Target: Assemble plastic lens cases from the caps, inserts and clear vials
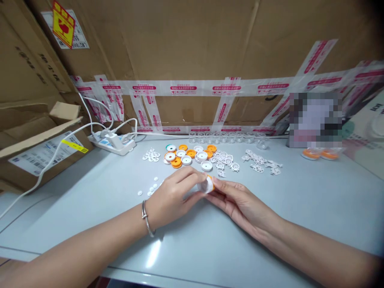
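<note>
Between my hands, just above the grey table (210,248), is a small round plastic piece (205,185), white with an orange edge on its right. The fingers of my left hand (172,198) pinch its white left side. My right hand (240,204) holds the orange edge between thumb and fingers. My fingers cover part of the piece. Just beyond them lie several white and orange plastic rings (186,160). Small white discs (151,189) are scattered beside my left hand, and lacy white plastic parts (225,160) spread out beyond my right.
Clear round cups (231,138) line the back, before a large cardboard box (192,48). More small white parts (151,155) lie left, lacy parts (261,161) right. A power strip (115,144) with white cables and an opened carton (45,148) stand left. Orange-and-white pieces (319,154) sit far right.
</note>
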Demonstrator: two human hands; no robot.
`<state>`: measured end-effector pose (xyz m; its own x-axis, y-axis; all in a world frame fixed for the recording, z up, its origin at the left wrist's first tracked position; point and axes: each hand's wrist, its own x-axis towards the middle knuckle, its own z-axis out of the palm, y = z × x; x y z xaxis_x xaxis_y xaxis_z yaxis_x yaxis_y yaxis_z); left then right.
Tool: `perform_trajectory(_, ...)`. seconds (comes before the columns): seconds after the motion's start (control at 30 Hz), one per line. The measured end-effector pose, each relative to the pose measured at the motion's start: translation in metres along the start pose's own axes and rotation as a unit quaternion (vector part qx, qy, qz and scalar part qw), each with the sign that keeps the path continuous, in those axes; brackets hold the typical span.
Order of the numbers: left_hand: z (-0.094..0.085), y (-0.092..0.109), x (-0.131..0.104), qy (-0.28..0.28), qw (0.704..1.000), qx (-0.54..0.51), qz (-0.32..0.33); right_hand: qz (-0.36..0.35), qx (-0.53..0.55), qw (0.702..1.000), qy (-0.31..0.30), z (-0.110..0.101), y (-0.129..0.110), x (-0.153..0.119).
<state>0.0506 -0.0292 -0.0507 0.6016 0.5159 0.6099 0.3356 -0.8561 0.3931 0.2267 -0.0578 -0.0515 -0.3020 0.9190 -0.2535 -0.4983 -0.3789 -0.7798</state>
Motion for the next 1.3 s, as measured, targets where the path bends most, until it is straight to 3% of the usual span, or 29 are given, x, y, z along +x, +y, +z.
perform_trajectory(0.4, 0.000, 0.010, 0.003, 0.042, 0.994, -0.005, -0.105, -0.013, 0.015, 1.000, -0.003, 0.000, 0.006, -0.001)
perform_trajectory(0.97, -0.006, 0.000, 0.002, -0.019, 0.990, 0.109, 0.085, -0.017, 0.013, 1.000, -0.015, -0.002, 0.007, 0.001)
perform_trajectory(1.3, -0.012, 0.001, 0.004, -0.004, 0.999, 0.015, 0.043, -0.014, 0.009, 1.000, -0.008, 0.001, 0.002, 0.000)
